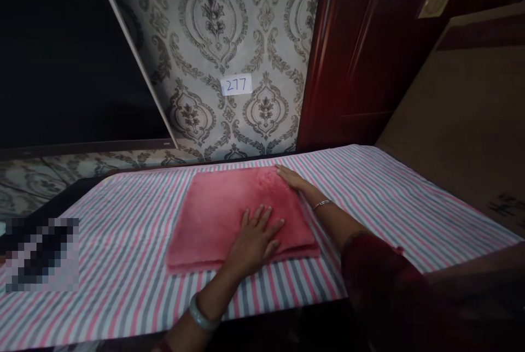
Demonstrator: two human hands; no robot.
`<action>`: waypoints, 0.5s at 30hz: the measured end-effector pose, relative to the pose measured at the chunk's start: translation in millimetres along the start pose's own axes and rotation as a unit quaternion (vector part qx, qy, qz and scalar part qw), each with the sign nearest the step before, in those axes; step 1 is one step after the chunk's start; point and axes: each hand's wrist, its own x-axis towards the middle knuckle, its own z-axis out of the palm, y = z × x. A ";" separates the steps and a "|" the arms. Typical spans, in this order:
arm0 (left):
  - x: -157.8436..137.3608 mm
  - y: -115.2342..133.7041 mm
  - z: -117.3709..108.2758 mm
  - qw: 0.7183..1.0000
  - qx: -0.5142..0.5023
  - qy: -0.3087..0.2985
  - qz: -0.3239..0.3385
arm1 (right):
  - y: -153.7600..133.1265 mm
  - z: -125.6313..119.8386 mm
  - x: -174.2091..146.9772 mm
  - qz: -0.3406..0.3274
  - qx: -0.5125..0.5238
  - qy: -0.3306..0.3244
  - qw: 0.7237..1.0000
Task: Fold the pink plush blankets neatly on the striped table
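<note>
A folded pink plush cloth (209, 204) lies flat on a striped tablecloth (123, 253), its layers showing along the near edge. My left hand (254, 240) rests on the cloth near its front edge, palm down with the fingers spread. At the cloth's far right corner, my right hand (289, 177) lies along the edge with its fingers stretched out. The pile looks ruffled close to the right hand and smoother toward the left. Neither hand grips anything.
A large dark screen (74, 57) stands at the left. Behind the table is patterned wallpaper with a paper label (236, 84) reading 277. A dark red door panel (353, 46) and a big cardboard box (463, 117) border the right side. A pixelated patch covers something at lower left.
</note>
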 end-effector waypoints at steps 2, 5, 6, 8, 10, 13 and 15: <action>0.2 -2.4 0.4 1.000 -0.001 0.005 0.000 | 0.4 -6.4 -10.2 0.007 0.001 0.017 1.000; 0.8 -3.6 4.5 0.999 0.001 0.044 0.019 | -2.8 -9.9 -31.7 -0.035 0.018 0.047 0.998; 1.0 -1.9 6.6 0.998 0.004 0.062 0.030 | -5.3 -8.3 -40.5 -0.063 0.039 0.057 0.996; 1.5 5.5 11.3 0.994 0.012 0.088 0.061 | -12.1 -0.2 -59.2 -0.111 0.102 0.077 0.986; 1.5 16.9 15.7 0.991 0.014 0.094 0.094 | -19.0 13.9 -77.7 -0.123 0.167 0.091 0.974; -1.6 31.9 18.8 0.989 -0.010 0.082 0.123 | -24.3 39.2 -99.7 -0.110 0.195 0.105 0.969; -6.6 34.8 16.4 0.985 -0.063 0.077 0.139 | -24.0 51.6 -108.7 -0.105 0.167 0.109 0.974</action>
